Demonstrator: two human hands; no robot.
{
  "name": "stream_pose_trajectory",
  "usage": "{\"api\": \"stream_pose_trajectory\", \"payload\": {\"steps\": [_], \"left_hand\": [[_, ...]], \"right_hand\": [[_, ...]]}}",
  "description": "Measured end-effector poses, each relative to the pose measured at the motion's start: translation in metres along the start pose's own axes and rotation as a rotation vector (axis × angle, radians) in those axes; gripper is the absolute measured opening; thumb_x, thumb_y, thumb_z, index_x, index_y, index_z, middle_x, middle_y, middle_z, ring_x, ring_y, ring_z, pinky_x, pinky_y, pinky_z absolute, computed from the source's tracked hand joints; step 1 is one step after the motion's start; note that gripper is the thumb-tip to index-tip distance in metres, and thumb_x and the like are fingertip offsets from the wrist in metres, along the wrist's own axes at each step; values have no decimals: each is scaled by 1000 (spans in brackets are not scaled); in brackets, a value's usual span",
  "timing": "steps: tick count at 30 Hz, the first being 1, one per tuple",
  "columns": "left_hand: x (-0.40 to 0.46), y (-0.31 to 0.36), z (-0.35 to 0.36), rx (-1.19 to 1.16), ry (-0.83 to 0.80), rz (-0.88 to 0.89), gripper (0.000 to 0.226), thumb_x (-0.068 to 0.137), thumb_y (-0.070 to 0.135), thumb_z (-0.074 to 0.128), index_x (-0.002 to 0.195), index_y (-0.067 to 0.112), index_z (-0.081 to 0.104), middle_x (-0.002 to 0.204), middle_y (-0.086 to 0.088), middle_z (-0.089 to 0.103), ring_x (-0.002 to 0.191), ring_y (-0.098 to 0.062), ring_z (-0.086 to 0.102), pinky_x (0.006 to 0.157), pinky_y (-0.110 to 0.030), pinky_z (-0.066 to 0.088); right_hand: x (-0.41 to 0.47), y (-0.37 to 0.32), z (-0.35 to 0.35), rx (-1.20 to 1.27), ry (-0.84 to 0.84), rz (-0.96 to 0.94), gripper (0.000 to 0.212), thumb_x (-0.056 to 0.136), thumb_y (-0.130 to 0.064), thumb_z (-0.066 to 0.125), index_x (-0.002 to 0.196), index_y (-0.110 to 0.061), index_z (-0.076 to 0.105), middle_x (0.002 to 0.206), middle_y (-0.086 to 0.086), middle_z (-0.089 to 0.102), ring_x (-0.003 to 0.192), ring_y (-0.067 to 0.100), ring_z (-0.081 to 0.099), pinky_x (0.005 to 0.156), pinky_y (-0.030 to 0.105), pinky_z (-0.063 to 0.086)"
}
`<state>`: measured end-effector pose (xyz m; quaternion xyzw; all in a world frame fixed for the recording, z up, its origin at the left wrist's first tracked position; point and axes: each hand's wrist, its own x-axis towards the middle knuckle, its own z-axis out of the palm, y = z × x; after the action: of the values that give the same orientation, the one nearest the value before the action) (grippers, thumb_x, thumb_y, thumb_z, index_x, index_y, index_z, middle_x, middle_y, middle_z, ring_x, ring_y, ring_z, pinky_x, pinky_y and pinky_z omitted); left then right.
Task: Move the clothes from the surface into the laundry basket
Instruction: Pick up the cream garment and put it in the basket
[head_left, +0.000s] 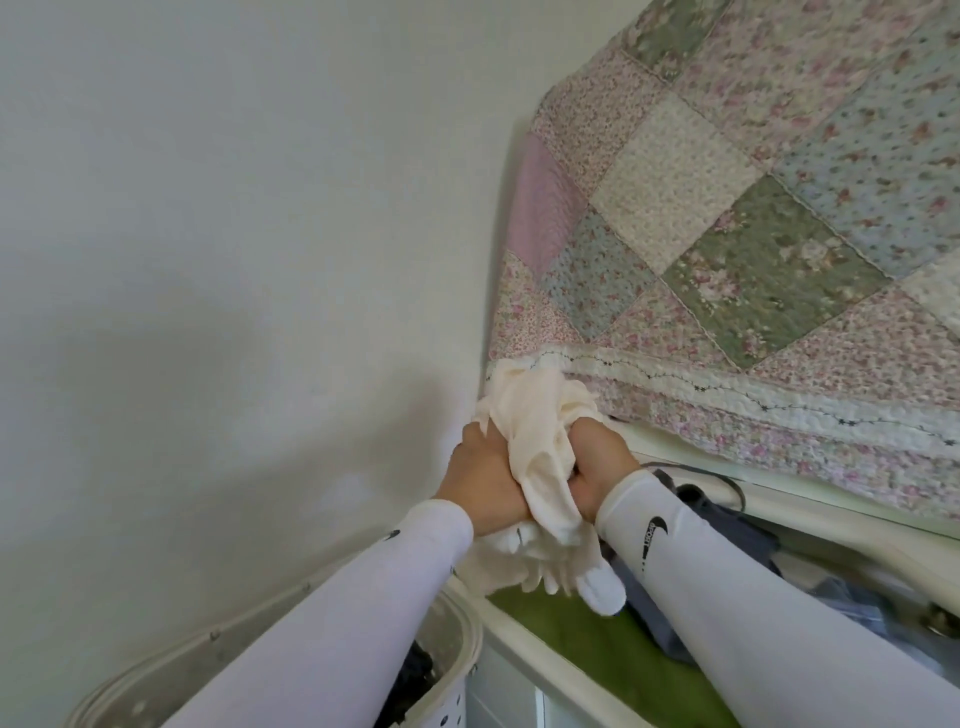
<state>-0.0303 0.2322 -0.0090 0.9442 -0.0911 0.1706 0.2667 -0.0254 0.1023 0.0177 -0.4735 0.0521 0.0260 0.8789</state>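
A bunched cream-white garment is held up in the air by both hands. My left hand grips its left side and my right hand grips its right side. Loose ends of the cloth hang below my wrists. The white laundry basket stands at the lower left under my left forearm, with dark clothes inside it. More clothes, grey and bluish, lie on the green-topped surface under my right forearm.
A floral patchwork quilt hangs over the upper right, above a cream ledge. A plain white wall fills the left. A white cabinet front sits below the green surface, beside the basket.
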Motion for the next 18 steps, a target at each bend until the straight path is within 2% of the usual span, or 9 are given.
{"api": "stream_pose_trajectory", "payload": {"steps": [3,6,8,10,11,12,13,15,18], "left_hand": [[-13,-7,-9,44,153,31,90,72,59,64,148,29,26,134,-7,41,118,-32,47,107,-42,40],[-21,-9,-22,116,247,50,72,80,44,62,143,19,36,127,-10,48,113,-34,54,98,-40,44],[-24,-15,-32,105,250,21,64,86,38,63,143,20,39,122,-9,52,109,-32,57,92,-38,47],[-26,-22,-43,78,265,-1,57,85,41,63,137,25,45,115,-6,58,102,-31,61,87,-38,50],[-27,-27,-48,62,277,-14,54,83,43,63,132,27,48,111,-4,61,100,-30,62,86,-39,51],[-29,-32,-54,38,289,-28,51,82,44,63,128,27,51,109,-3,64,98,-30,63,84,-39,51],[-31,-35,-60,4,303,-43,48,82,43,63,126,27,53,109,-2,66,97,-29,64,84,-37,51],[-36,-44,-72,-89,344,-96,44,86,41,63,127,27,55,113,0,68,100,-27,64,82,-32,48],[-45,-61,-86,-244,419,-203,47,90,38,62,135,27,50,121,-1,66,109,-28,62,83,-28,41]], "right_hand": [[-9,9,15,35,-42,-1,29,102,-1,34,108,1,62,131,20,60,118,39,57,108,48,43],[-10,18,25,160,-107,69,30,104,-5,34,115,-1,62,118,16,65,112,34,59,107,44,44],[-11,21,31,162,-137,115,31,103,-5,38,120,-4,64,111,16,67,102,30,64,96,41,54],[-12,19,32,114,-206,146,31,101,-1,38,106,-4,69,88,16,68,79,24,63,67,31,59],[-14,18,31,74,-256,164,30,99,-1,38,96,-5,68,78,17,64,69,21,57,53,24,54],[-19,18,31,19,-314,184,27,98,-3,40,92,-5,66,73,16,61,65,19,53,46,19,45],[-23,19,31,-36,-363,196,25,98,-6,43,95,-3,67,76,16,64,66,19,55,47,17,43],[-33,24,30,-89,-430,208,24,97,-15,55,112,-5,70,102,15,73,85,25,68,61,27,59],[-38,40,31,-229,-361,199,43,87,-40,69,122,-16,63,122,12,64,103,27,65,81,39,59]]}}
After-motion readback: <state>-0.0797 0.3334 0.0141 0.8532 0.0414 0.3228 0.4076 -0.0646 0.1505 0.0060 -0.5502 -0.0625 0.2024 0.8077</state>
